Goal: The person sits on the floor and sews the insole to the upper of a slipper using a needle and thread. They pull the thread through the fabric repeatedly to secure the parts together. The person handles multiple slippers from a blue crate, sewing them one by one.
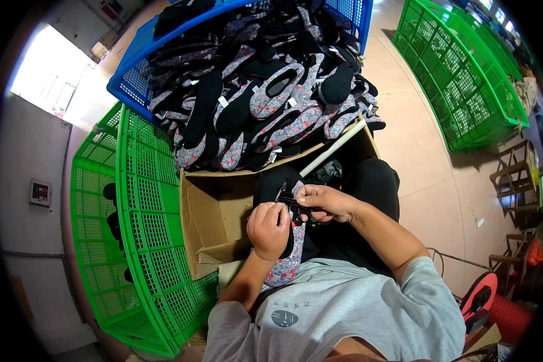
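Note:
A floral slipper with grey, red and black fabric lies lengthwise over my lap. My left hand is closed at its opening, the thumb and fingers pinched together on its edge. My right hand pinches a small, dark black piece over the slipper's upper part, its fingers curled. Whether that piece is a strip, a bow or a tool is too small to tell. In front of my knees, a large heap of like slippers with black soles and small white tags spills from a blue crate.
An open cardboard box stands by my knees, with a pale tube slanting across it. Green plastic crates stand at left and far right. Wooden stools and a red-and-black round object are at right.

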Action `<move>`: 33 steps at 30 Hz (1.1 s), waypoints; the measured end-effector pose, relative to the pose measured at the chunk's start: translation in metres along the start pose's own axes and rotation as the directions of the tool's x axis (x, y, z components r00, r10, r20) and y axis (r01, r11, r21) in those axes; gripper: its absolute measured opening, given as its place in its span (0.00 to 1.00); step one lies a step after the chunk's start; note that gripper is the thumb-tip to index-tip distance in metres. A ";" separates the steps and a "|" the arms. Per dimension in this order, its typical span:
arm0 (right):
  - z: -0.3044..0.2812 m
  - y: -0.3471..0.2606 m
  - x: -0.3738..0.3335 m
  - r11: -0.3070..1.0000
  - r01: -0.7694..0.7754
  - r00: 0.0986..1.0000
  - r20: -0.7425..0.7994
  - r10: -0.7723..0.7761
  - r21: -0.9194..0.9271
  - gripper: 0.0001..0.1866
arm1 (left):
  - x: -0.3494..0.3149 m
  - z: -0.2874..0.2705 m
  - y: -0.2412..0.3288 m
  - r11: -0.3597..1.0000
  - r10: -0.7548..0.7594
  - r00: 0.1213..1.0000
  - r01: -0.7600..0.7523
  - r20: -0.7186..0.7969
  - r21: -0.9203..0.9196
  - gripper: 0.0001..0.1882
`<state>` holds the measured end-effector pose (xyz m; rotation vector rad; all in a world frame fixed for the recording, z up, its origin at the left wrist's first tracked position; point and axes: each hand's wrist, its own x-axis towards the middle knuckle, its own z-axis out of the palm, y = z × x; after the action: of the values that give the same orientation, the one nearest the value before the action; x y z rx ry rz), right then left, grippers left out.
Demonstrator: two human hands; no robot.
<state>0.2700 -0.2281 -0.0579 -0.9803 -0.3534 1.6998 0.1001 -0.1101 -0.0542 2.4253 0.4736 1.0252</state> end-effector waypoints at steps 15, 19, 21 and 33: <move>0.001 0.001 0.002 1.000 -0.008 1.000 -0.012 0.008 -0.024 0.09 | 0.001 0.000 -0.001 1.000 -0.001 1.000 0.001 -0.008 -0.002 0.07; 0.000 -0.001 -0.002 0.999 0.009 1.000 0.002 -0.009 -0.054 0.10 | 0.004 -0.004 -0.011 0.998 -0.059 0.995 0.058 -0.086 -0.007 0.04; -0.001 -0.003 -0.007 0.997 0.037 0.999 0.010 -0.037 -0.063 0.10 | 0.010 -0.011 -0.021 0.986 -0.166 0.980 0.164 -0.106 -0.029 0.03; -0.004 -0.002 -0.008 0.954 0.299 0.933 -0.202 -0.297 -0.022 0.14 | 0.012 -0.029 -0.075 0.865 -0.195 0.981 0.174 -0.003 0.471 0.02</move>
<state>0.2750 -0.2350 -0.0553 -1.0275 -0.3399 1.3127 0.0765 -0.0339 -0.0690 2.7389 1.0222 0.8431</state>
